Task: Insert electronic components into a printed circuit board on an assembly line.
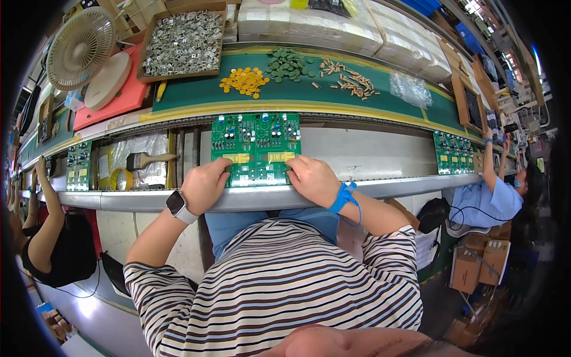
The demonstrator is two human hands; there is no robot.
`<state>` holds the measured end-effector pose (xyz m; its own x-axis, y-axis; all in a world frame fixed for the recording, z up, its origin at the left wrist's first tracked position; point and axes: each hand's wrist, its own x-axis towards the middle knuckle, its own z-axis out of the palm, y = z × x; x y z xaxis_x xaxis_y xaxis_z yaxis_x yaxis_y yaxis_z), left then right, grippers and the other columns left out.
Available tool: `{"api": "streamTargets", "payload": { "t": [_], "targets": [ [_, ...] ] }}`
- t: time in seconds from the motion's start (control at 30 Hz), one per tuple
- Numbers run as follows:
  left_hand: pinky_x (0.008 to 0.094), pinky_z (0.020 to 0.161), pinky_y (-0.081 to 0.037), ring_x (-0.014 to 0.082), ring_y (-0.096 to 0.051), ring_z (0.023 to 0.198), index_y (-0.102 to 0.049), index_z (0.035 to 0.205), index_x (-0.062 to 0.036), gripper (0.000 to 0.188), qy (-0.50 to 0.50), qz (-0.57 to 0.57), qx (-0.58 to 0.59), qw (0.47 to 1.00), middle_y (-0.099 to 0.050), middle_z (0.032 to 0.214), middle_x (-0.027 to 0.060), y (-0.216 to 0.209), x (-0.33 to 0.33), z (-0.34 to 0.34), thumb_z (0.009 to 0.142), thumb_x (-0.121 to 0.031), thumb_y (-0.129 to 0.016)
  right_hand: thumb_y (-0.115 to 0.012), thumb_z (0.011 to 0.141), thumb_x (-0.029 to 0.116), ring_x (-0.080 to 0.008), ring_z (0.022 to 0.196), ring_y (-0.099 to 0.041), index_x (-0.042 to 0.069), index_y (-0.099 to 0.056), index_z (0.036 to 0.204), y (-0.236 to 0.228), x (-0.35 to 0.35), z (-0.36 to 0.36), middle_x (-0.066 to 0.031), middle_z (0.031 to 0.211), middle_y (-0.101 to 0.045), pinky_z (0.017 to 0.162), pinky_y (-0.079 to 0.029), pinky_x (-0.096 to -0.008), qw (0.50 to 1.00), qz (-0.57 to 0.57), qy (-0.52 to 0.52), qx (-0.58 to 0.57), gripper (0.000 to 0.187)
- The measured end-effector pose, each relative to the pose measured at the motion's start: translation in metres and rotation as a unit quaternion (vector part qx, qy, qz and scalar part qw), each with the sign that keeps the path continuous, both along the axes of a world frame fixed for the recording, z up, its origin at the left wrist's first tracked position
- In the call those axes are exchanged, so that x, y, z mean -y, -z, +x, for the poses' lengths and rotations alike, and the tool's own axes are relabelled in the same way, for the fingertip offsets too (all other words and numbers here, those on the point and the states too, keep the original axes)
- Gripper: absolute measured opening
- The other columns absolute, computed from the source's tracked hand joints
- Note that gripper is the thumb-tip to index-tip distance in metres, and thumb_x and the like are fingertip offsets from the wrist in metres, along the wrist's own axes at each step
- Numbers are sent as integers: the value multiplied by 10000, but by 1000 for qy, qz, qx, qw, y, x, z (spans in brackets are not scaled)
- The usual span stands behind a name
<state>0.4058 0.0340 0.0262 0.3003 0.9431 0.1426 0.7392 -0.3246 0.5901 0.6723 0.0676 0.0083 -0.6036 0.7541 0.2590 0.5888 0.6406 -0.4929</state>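
Observation:
A green circuit board (pixel 257 138) made of two matching halves lies across the rails of the line in front of me. It carries many small parts, with a yellow block low on each half. My left hand (pixel 205 183) is closed at the board's left edge, its fingertips by the left yellow block (pixel 235 159). At the opposite edge my right hand (pixel 315 179) is closed too, fingertips beside the right yellow block (pixel 281 157). Whether a small part sits under either hand's fingertips is hidden.
Beyond the rails lie piles of yellow discs (pixel 244 81), green discs (pixel 289 65) and tan cylindrical parts (pixel 355 84). A box of metal pieces (pixel 183 44) and a fan (pixel 81 47) stand far left. A brush (pixel 151 159) lies left; another board (pixel 454 153) rests right. Co-workers sit on both sides.

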Motion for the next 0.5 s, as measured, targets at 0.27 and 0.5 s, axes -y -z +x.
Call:
{"api": "streamTargets", "payload": {
  "t": [0.27, 0.5],
  "targets": [
    [372, 578, -493, 290, -621, 667, -572, 941, -61, 170, 4, 23, -56, 998, -633, 740, 116, 1, 4, 5, 782, -100, -618, -622, 751, 77, -302, 665, -605, 10, -573, 865, -3, 2, -1, -122, 787, -592, 578, -512, -376, 998, 7, 10, 57, 141],
    [379, 552, -482, 274, -614, 635, -581, 914, -82, 155, 7, 46, -77, 996, -626, 708, 97, 3, 3, 8, 771, -120, -629, -620, 749, 74, -303, 662, -605, 8, -564, 863, -4, 4, -3, -136, 782, -587, 573, -511, -380, 997, 22, 10, 80, 143]
  ]
}}
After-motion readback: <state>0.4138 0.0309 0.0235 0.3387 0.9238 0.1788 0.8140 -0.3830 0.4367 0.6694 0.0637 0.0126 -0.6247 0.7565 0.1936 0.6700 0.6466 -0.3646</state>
